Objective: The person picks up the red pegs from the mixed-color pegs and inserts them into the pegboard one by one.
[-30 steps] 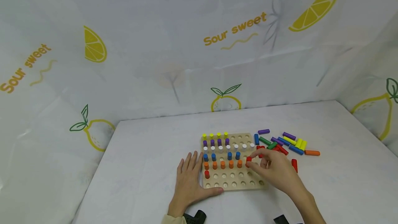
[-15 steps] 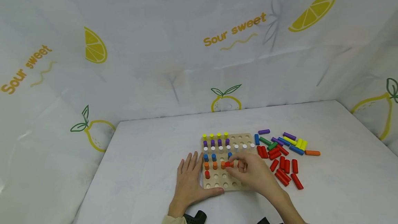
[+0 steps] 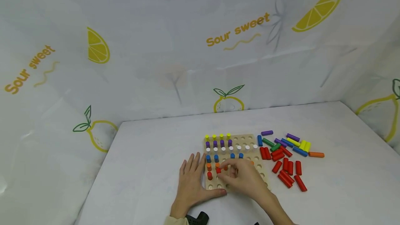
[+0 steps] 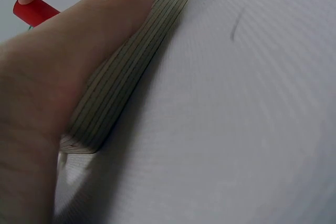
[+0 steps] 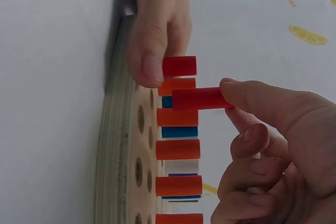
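Between thumb and fingertip my right hand [image 3: 242, 177] pinches a red peg [image 5: 202, 99] by one end, over the wooden pegboard [image 3: 260, 166]. In the right wrist view its free end stands out toward the holes, apart from the board face. My left hand [image 3: 191, 185] lies with straight fingers along the board's left side, its thumb on the front edge. Just beside the held peg, another red peg [image 3: 209, 176] stands in the board at the row's left end. Behind it runs a row of orange pegs [image 3: 209, 167], partly hidden by my right hand.
Loose red pegs [image 3: 300, 183] lie right of the board. Farther back are loose green [image 3: 268, 142], blue, purple and yellow pegs and one orange peg [image 3: 316, 155]. Upright blue, white, purple and yellow pegs [image 3: 221, 136] fill parts of the board's back rows.
My right hand has carried the red peg leftward across the board, from the right side to beside the standing red peg. The left hand has stayed in place.
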`<state>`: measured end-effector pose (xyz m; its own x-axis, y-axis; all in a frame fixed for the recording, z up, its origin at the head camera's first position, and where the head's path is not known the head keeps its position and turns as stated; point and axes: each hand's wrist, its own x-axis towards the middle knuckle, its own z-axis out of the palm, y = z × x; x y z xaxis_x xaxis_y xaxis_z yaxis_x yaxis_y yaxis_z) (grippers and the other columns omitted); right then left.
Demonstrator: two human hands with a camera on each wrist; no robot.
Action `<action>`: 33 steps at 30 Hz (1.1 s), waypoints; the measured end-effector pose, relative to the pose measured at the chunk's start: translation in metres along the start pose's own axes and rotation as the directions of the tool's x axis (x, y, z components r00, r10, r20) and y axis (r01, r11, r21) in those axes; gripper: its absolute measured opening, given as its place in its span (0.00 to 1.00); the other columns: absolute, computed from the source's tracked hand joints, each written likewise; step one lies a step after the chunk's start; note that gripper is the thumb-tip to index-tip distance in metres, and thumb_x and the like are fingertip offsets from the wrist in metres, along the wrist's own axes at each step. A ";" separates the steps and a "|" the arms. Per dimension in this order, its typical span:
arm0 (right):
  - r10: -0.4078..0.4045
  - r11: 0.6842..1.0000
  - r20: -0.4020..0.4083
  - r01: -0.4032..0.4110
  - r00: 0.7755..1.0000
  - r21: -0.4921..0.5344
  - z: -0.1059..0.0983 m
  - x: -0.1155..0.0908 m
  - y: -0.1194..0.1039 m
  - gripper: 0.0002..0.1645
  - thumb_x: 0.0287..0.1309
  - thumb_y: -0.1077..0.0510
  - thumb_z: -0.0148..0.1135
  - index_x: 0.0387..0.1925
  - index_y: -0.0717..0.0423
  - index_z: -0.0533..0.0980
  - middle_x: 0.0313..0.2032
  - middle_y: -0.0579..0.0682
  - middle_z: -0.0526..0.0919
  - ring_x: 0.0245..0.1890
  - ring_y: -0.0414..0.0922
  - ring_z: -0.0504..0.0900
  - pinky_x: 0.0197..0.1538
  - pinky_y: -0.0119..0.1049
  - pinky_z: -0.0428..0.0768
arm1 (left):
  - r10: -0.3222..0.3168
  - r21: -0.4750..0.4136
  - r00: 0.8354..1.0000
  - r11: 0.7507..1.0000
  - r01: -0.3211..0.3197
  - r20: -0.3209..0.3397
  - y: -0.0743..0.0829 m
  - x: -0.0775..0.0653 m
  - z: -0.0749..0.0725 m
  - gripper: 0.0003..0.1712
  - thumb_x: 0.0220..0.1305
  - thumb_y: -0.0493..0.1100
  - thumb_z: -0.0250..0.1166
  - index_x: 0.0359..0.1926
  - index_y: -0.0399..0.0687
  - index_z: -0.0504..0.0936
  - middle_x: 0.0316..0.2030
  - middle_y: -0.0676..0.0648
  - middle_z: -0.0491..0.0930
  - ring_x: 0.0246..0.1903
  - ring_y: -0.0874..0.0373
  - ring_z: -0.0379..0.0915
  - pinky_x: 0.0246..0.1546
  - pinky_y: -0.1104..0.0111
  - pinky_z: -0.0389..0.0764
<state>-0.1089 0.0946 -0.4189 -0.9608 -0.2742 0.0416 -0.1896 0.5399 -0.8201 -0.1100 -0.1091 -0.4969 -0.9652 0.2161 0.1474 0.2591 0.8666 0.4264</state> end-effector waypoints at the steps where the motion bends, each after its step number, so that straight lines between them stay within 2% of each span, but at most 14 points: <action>1: 0.000 1.000 0.003 0.000 1.000 0.001 0.001 0.000 0.000 0.11 0.55 0.52 0.77 0.37 0.52 0.87 0.14 0.40 0.72 0.15 0.32 0.66 0.19 0.25 0.63 | 0.002 -0.001 1.000 1.000 -0.003 -0.002 0.000 0.000 0.000 0.75 0.36 0.88 0.65 0.80 0.53 0.59 0.79 0.43 0.59 0.80 0.41 0.51 0.78 0.39 0.52; 13: 0.086 0.995 0.009 -0.086 0.996 -0.043 0.011 0.004 0.004 0.08 0.54 0.53 0.77 0.36 0.48 0.87 0.15 0.40 0.73 0.16 0.34 0.68 0.19 0.25 0.64 | 0.000 0.004 1.000 1.000 0.000 0.000 0.000 0.000 0.001 0.75 0.36 0.89 0.64 0.79 0.53 0.59 0.79 0.42 0.60 0.80 0.41 0.51 0.78 0.39 0.52; 24: 0.065 0.995 -0.003 -0.065 0.998 -0.076 0.014 0.003 0.008 0.08 0.53 0.52 0.78 0.35 0.47 0.87 0.15 0.38 0.73 0.15 0.32 0.67 0.18 0.25 0.62 | -0.002 0.029 1.000 1.000 0.002 0.001 0.000 0.000 0.000 0.74 0.35 0.87 0.67 0.79 0.52 0.61 0.78 0.42 0.61 0.79 0.40 0.52 0.77 0.38 0.53; 33: 0.088 0.994 0.006 -0.087 0.996 -0.068 0.013 0.002 0.006 0.08 0.52 0.52 0.79 0.34 0.47 0.87 0.15 0.40 0.73 0.16 0.34 0.67 0.19 0.25 0.62 | 0.001 0.051 1.000 0.999 -0.001 0.001 0.000 0.000 0.000 0.74 0.36 0.87 0.67 0.79 0.52 0.61 0.78 0.42 0.61 0.79 0.41 0.53 0.77 0.38 0.54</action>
<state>-0.1093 0.0872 -0.4313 -0.9724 -0.2307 -0.0343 -0.1182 0.6144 -0.7801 -0.1101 -0.1088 -0.4970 -0.9649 0.2178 0.1468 0.2583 0.8880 0.3805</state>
